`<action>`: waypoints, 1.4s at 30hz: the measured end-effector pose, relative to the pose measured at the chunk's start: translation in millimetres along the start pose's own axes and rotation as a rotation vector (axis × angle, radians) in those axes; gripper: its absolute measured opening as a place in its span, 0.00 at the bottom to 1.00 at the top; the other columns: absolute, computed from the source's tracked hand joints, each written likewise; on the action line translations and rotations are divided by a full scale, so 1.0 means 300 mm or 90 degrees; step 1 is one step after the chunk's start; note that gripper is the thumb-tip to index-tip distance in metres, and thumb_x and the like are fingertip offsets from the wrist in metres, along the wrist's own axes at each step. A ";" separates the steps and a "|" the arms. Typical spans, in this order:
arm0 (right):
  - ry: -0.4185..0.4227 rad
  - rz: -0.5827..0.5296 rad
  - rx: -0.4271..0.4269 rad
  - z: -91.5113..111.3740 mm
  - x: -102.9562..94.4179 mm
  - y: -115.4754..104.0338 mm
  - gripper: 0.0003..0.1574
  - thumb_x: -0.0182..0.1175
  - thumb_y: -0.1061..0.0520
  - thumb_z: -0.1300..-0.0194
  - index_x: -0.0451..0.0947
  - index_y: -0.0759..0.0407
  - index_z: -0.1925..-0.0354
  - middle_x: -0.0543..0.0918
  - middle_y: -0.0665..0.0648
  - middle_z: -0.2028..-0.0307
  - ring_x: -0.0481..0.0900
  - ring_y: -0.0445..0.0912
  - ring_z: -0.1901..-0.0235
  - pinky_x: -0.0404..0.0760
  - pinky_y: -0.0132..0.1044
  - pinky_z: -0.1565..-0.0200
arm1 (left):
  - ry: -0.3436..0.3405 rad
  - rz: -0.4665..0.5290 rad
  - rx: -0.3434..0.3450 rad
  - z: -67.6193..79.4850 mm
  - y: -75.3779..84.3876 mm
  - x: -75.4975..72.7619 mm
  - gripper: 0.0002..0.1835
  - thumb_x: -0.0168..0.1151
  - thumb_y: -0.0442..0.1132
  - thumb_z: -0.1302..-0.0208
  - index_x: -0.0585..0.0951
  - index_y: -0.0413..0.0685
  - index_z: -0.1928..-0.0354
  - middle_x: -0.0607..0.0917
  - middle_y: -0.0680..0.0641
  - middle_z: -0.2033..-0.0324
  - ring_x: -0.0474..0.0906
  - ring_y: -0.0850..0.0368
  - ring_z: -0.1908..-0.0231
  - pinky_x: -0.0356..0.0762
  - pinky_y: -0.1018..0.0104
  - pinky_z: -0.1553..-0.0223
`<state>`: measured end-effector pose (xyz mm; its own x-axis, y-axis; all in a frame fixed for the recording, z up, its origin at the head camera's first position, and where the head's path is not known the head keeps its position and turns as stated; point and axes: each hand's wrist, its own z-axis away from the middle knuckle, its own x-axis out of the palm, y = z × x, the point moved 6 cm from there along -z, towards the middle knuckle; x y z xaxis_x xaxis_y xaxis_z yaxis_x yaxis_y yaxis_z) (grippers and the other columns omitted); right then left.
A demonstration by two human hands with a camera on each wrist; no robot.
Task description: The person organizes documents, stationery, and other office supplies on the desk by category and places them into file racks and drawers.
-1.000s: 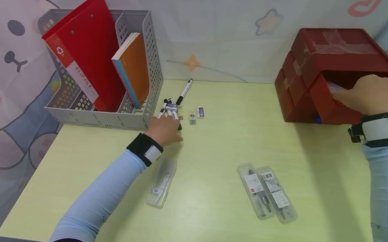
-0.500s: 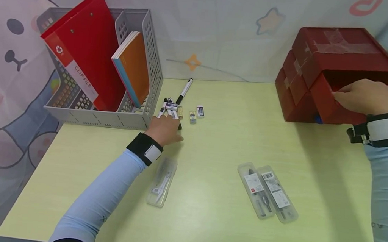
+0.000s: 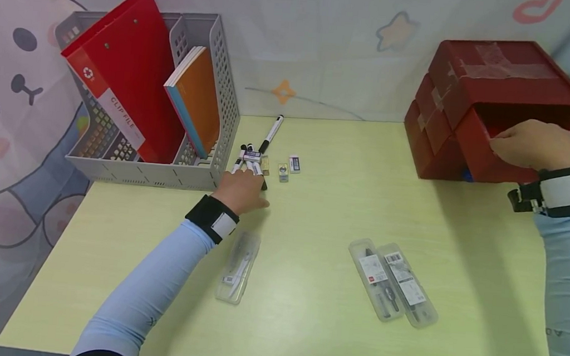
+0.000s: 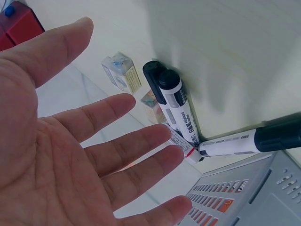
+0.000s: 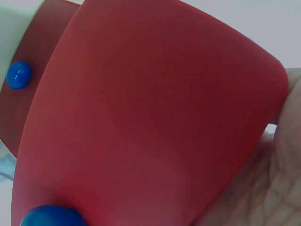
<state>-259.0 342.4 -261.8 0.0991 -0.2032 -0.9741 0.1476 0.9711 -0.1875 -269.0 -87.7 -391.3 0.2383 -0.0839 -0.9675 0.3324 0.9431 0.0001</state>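
Observation:
My left hand (image 3: 241, 192) hovers beside the marker pens (image 4: 188, 115), fingers spread and loosely straight, holding nothing. A boxed eraser (image 4: 183, 143) lies against the pens. At the right, my right hand (image 3: 544, 145) reaches over the front of the pulled-out drawer (image 5: 150, 113) of the red drawer unit (image 3: 504, 78). Its fingers dip behind the drawer front and are hidden, so I cannot see whether they grip anything. In the right wrist view the red drawer front fills most of the picture, with a blue knob (image 5: 54, 216) at its lower left and the palm at the right edge.
A grey basket (image 3: 149, 176) holds a red clip file (image 3: 127, 76) and books (image 3: 197, 104). Small boxes (image 3: 283, 172) lie right of the pens. One clear pen case (image 3: 237, 269) lies front left; two labelled clear cases (image 3: 376, 280) lie front right.
My right hand has moved slightly down and toward the drawer front. A whitish thing beside its thumb inside the drawer is out of sight now. The left hand stays put.

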 end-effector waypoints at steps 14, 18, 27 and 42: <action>0.091 -0.018 0.000 0.030 -0.058 -0.058 0.29 0.47 0.47 0.39 0.74 0.72 0.56 0.74 0.74 0.64 0.69 0.63 0.73 0.73 0.52 0.79 | 0.003 -0.003 0.001 -0.003 -0.007 0.009 0.27 0.62 0.57 0.47 0.78 0.44 0.52 0.79 0.42 0.60 0.73 0.47 0.62 0.70 0.47 0.59; 0.105 -0.021 -0.019 0.049 -0.070 -0.108 0.32 0.46 0.46 0.38 0.72 0.72 0.49 0.73 0.76 0.58 0.67 0.66 0.68 0.73 0.57 0.74 | -0.003 0.002 -0.001 0.001 -0.008 0.012 0.27 0.62 0.56 0.47 0.78 0.44 0.52 0.78 0.42 0.59 0.73 0.46 0.62 0.70 0.48 0.60; 0.148 0.003 -0.071 0.090 -0.072 -0.227 0.31 0.48 0.43 0.38 0.74 0.65 0.49 0.77 0.72 0.62 0.67 0.66 0.66 0.69 0.64 0.68 | -0.007 0.020 -0.003 0.009 -0.009 0.027 0.26 0.64 0.56 0.49 0.79 0.43 0.54 0.79 0.43 0.62 0.74 0.47 0.65 0.71 0.49 0.63; 0.180 0.028 -0.150 0.111 0.123 -0.371 0.24 0.57 0.43 0.42 0.78 0.62 0.58 0.80 0.66 0.71 0.69 0.64 0.65 0.59 0.66 0.54 | 0.009 0.013 0.000 0.030 -0.017 0.033 0.27 0.63 0.56 0.48 0.77 0.43 0.52 0.78 0.43 0.63 0.73 0.48 0.65 0.72 0.51 0.65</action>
<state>-239.1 222.8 -272.7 -0.1805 -0.1502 -0.9720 -0.0848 0.9870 -0.1367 -260.1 -96.1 -398.7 0.2320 -0.0594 -0.9709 0.3280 0.9445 0.0205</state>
